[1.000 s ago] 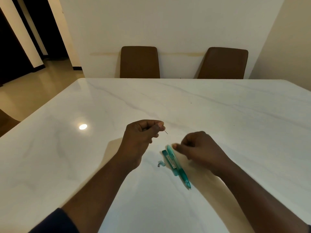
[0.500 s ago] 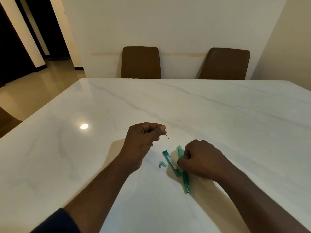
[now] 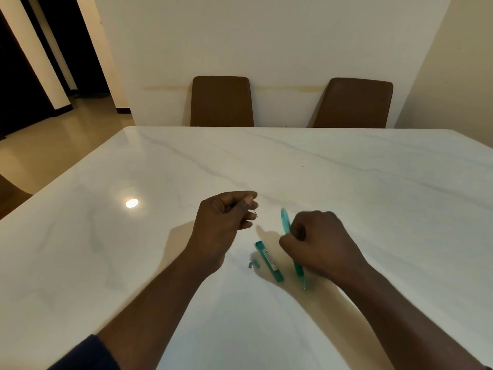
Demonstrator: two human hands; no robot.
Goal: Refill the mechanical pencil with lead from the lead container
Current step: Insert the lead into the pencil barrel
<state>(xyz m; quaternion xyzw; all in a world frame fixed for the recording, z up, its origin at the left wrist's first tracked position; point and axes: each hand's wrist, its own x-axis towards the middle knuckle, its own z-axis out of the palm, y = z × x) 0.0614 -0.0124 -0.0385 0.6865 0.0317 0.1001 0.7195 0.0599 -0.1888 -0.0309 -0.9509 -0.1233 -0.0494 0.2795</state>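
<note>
My left hand [image 3: 225, 218] pinches a thin dark lead [image 3: 256, 213] between thumb and forefinger, its tip poking out to the right. My right hand [image 3: 317, 243] is closed around a teal mechanical pencil [image 3: 286, 222], raised off the table, back end up and away, tip [image 3: 304, 287] down near the tabletop. The teal lead container [image 3: 269, 261] lies flat on the white marble table [image 3: 373, 196] between my hands. A small cap [image 3: 253, 264] rests just left of the container.
Two brown chairs [image 3: 221, 101] [image 3: 353, 104] stand at the table's far edge against the wall. The table's left edge runs diagonally, with floor and a dark doorway [image 3: 24, 76] beyond. A light reflection [image 3: 132, 203] glints on the left.
My right hand closed on the pencil and lifted it off the table, apart from the container. My left hand stayed nearly still with the lead.
</note>
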